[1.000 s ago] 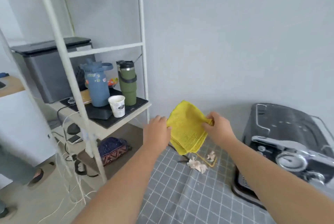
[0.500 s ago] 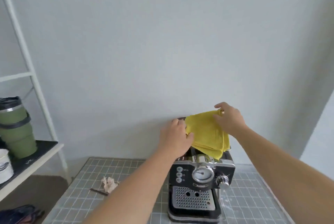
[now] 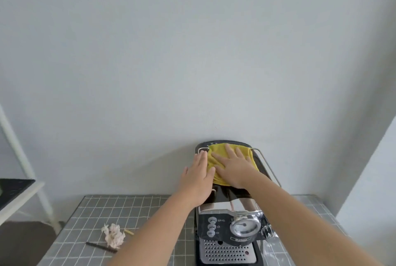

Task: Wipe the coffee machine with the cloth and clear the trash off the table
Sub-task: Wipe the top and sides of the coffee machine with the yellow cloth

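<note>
A black and chrome coffee machine [image 3: 227,229] stands on the grey checked table [image 3: 150,212] against the wall. A folded yellow cloth [image 3: 216,154] lies on the machine's flat top. My right hand [image 3: 233,167] presses flat on the cloth with fingers spread. My left hand [image 3: 198,176] rests with straight fingers on the top's left edge, touching the cloth's side. A crumpled pale paper wad [image 3: 113,235] lies on the table to the left, with a thin dark stick [image 3: 100,247] in front of it and a small yellow bit [image 3: 129,232] beside it.
A white shelf frame [image 3: 25,171] stands at the left edge with a dark mat [image 3: 12,188] on its shelf. The plain wall is directly behind the machine. Brown floor [image 3: 23,242] shows beside the table's left side.
The cloth went from being held up in both hands to lying flat on the machine's top. Both hands have opened onto it. My view has swung right and dropped toward the machine.
</note>
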`<state>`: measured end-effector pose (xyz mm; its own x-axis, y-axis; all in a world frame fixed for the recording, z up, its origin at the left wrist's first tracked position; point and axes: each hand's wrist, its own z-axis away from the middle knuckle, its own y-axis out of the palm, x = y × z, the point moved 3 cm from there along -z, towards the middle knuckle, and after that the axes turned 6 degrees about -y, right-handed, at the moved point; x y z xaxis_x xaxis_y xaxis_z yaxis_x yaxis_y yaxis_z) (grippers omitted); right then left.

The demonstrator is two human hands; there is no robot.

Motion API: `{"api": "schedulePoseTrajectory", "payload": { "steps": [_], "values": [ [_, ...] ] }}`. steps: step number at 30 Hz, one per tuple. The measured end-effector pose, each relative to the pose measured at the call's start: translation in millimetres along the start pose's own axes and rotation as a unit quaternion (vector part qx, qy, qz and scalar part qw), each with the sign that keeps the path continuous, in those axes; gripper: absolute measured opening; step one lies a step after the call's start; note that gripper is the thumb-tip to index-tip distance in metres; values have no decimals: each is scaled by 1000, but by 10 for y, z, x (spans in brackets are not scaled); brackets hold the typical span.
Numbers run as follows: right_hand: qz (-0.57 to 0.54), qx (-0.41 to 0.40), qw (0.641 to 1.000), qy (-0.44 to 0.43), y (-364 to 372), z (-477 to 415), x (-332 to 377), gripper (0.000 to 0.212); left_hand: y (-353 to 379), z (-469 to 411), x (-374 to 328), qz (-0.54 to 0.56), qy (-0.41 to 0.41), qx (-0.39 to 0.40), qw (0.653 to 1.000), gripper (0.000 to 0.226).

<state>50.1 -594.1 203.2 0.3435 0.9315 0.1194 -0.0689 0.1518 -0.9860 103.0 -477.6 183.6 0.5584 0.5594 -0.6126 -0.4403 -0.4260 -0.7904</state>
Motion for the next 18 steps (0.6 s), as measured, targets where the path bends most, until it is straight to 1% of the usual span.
{"api": "schedulePoseTrajectory", "payload": {
  "steps": [2,3,5,7,8,10,11,12,13,15,17,18],
  "values": [
    [33,4,996,-88,60,134,31,49,-5,20,1,-5,1,3,1000,57],
    [24,7,993,-118,75,228,-6,48,-11,25,-5,-12,2,3,1000,57],
    [-28,20,991,-128,77,346,-162,48,-21,28,7,-23,3,5,1000,57],
    [-37,13,996,-82,43,269,-280,52,-23,24,25,-40,1,7,999,56],
    [-29,6,999,-40,22,156,-293,55,-19,22,28,-46,0,8,999,56],
    [-8,7,999,44,7,-108,-175,60,-15,17,37,-56,0,5,998,56],
    [20,13,998,61,4,-185,-61,61,-16,15,38,-59,1,2,998,56],
    [60,17,997,49,23,-218,48,62,-15,17,38,-57,1,-2,998,56],
    [96,14,995,18,36,-185,141,61,-14,18,38,-54,0,-5,999,55],
    [129,9,989,-75,70,13,173,58,-17,19,47,-50,1,-5,999,54],
    [105,16,982,-157,106,266,77,52,-28,14,62,-53,5,5,999,54],
    [76,21,980,-181,87,353,8,49,-32,13,67,-53,6,8,999,54]
  ]
}}
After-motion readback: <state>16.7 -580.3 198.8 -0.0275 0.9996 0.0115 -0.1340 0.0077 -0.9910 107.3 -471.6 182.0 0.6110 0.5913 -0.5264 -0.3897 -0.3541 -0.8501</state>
